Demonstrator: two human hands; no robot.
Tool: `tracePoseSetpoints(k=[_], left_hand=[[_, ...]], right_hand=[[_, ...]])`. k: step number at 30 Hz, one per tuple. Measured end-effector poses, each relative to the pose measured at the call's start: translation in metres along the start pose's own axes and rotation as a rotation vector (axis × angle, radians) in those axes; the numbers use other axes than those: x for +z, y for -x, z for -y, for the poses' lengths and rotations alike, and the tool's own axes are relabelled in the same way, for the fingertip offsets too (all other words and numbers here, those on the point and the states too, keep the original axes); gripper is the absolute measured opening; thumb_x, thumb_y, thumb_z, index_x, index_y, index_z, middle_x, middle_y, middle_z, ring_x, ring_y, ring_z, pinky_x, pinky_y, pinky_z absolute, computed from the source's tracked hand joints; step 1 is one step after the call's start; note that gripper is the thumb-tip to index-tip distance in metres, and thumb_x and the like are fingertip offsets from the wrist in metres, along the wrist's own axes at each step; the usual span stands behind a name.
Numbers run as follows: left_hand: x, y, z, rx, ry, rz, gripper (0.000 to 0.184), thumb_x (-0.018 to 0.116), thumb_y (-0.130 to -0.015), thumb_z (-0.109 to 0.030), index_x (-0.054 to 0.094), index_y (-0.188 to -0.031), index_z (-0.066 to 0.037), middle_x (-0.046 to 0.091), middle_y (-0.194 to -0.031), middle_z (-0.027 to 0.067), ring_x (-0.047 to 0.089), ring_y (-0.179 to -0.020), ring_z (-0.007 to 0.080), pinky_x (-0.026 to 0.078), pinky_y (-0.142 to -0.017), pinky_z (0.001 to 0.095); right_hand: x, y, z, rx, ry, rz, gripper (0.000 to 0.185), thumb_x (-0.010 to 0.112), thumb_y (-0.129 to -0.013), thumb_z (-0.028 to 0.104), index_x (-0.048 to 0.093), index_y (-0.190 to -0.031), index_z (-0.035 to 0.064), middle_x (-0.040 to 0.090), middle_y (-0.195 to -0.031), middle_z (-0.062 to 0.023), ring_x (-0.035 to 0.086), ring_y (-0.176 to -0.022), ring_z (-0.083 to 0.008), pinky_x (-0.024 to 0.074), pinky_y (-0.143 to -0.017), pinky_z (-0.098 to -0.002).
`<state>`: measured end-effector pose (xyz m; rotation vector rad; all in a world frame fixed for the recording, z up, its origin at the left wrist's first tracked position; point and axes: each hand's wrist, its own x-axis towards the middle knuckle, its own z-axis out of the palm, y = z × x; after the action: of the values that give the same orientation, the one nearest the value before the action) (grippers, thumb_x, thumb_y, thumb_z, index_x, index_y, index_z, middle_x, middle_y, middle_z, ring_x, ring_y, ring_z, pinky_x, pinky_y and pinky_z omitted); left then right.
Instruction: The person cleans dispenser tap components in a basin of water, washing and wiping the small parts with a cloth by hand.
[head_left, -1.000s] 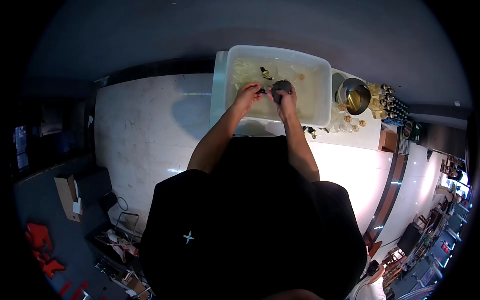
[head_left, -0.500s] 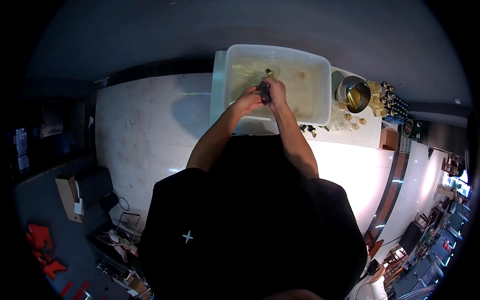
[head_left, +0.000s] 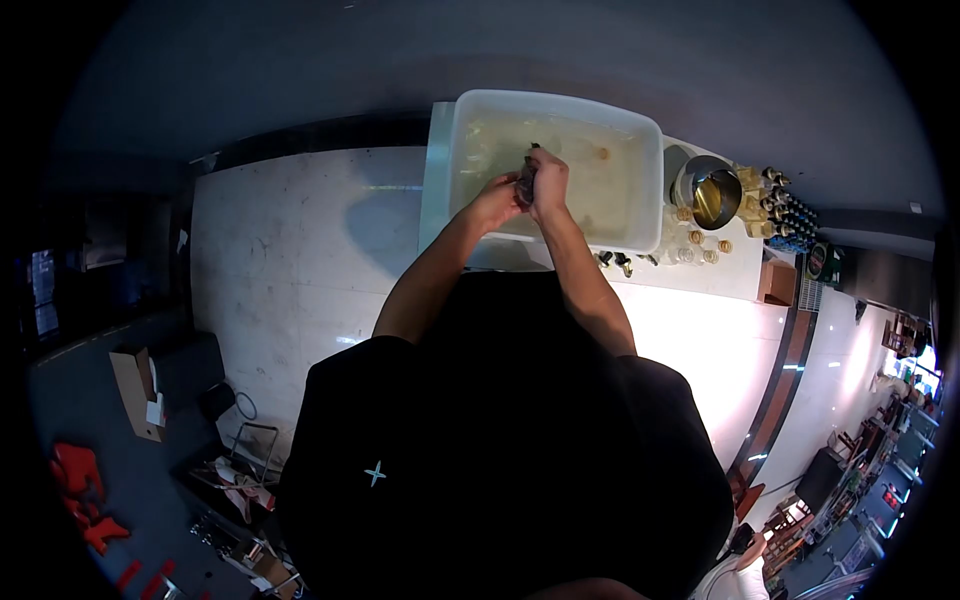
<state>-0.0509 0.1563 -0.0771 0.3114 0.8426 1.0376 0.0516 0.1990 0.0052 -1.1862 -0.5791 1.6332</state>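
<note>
Over a white plastic tub [head_left: 655, 185] of cloudy water, my two hands are close together. My left hand [head_left: 495, 204] has its fingers closed on a dark, crumpled cloth [head_left: 525, 184]. My right hand [head_left: 550, 187] is wrapped around the other side of the cloth and a small piece with a black tip [head_left: 535, 146], which looks like a bottle pour spout. Most of that piece is hidden by the fingers. An orange-brown round thing [head_left: 602, 154] shows in the water right of my hands.
Right of the tub stand a metal bowl [head_left: 735, 192], clear bottles with gold tops [head_left: 710, 256] and several filled bottles with dark spouts [head_left: 770, 200]. Small black-and-gold spouts [head_left: 625, 267] lie by the tub's near edge. A cardboard box [head_left: 777, 281] sits at the table's right end.
My right hand has turned slightly and closed further over the black-tipped piece, so less of its pale part shows. Both hands stay over the tub.
</note>
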Motion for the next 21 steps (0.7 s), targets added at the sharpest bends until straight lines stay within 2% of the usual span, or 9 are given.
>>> tracePoseSetpoints(k=[3, 7, 8, 14, 17, 20, 21], left_hand=[[0.001, 0.002, -0.006, 0.033, 0.072, 0.065, 0.022, 0.056, -0.096, -0.007, 0.057, -0.118, -0.003, 0.064, -0.11, 0.0106, 0.067, -0.096, 0.0242, 0.056, -0.087, 0.039], [0.014, 0.013, -0.017, 0.15, 0.151, -0.052, 0.025, 0.056, -0.097, -0.007, 0.057, -0.12, 0.0, 0.064, -0.107, 0.0132, 0.067, -0.098, 0.0277, 0.056, -0.09, 0.0396], [0.013, 0.012, -0.018, 0.174, 0.166, -0.046, 0.026, 0.056, -0.097, -0.008, 0.057, -0.122, 0.0, 0.064, -0.107, 0.0135, 0.067, -0.098, 0.028, 0.056, -0.09, 0.0396], [0.016, 0.014, -0.021, 0.206, 0.167, -0.027, 0.029, 0.057, -0.097, -0.009, 0.059, -0.125, 0.0, 0.065, -0.105, 0.0123, 0.068, -0.095, 0.0258, 0.056, -0.089, 0.0372], [0.012, 0.012, -0.019, 0.213, 0.152, -0.023, 0.03, 0.058, -0.097, -0.01, 0.059, -0.125, -0.001, 0.065, -0.104, 0.0115, 0.068, -0.093, 0.0237, 0.056, -0.088, 0.036], [0.008, 0.009, -0.016, 0.21, 0.139, -0.02, 0.03, 0.059, -0.097, -0.011, 0.059, -0.125, -0.001, 0.066, -0.102, 0.0109, 0.068, -0.09, 0.0219, 0.056, -0.086, 0.0345], [0.007, 0.008, -0.016, 0.206, 0.136, -0.019, 0.029, 0.059, -0.097, -0.011, 0.059, -0.124, -0.001, 0.066, -0.102, 0.0107, 0.068, -0.09, 0.0214, 0.056, -0.085, 0.0339]], right_hand=[[-0.016, -0.01, -0.001, -0.017, -0.054, -0.096, 0.025, 0.062, -0.084, 0.019, 0.053, -0.064, 0.0089, 0.05, -0.059, -0.0014, 0.047, -0.049, -0.0132, 0.0362, -0.045, -0.0295], [-0.05, -0.007, 0.009, 0.05, 0.007, -0.151, 0.028, 0.062, -0.087, 0.026, 0.054, -0.065, 0.0101, 0.051, -0.058, -0.0018, 0.048, -0.048, -0.0135, 0.0373, -0.045, -0.028], [-0.062, -0.015, 0.003, 0.068, -0.05, -0.14, 0.024, 0.067, -0.085, 0.024, 0.056, -0.071, 0.0086, 0.055, -0.064, -0.002, 0.054, -0.055, -0.015, 0.0426, -0.049, -0.0282], [-0.095, -0.038, -0.034, -0.059, 0.079, -0.152, 0.022, 0.078, -0.08, 0.015, 0.061, -0.09, 0.0047, 0.064, -0.084, -0.0036, 0.062, -0.078, -0.0158, 0.05, -0.068, -0.0292], [-0.085, -0.031, -0.027, -0.139, 0.24, -0.099, 0.024, 0.078, -0.082, 0.019, 0.062, -0.092, 0.0041, 0.067, -0.09, -0.0061, 0.062, -0.074, -0.0153, 0.0502, -0.066, -0.0281], [-0.088, -0.038, -0.039, -0.247, 0.343, -0.025, 0.026, 0.079, -0.082, 0.02, 0.063, -0.093, 0.0043, 0.067, -0.09, -0.0058, 0.062, -0.078, -0.0144, 0.0498, -0.07, -0.0289], [-0.085, -0.035, -0.035, -0.169, 0.303, -0.016, 0.027, 0.08, -0.082, 0.02, 0.062, -0.095, 0.0047, 0.067, -0.09, -0.0051, 0.062, -0.077, -0.0141, 0.0498, -0.07, -0.0286]])
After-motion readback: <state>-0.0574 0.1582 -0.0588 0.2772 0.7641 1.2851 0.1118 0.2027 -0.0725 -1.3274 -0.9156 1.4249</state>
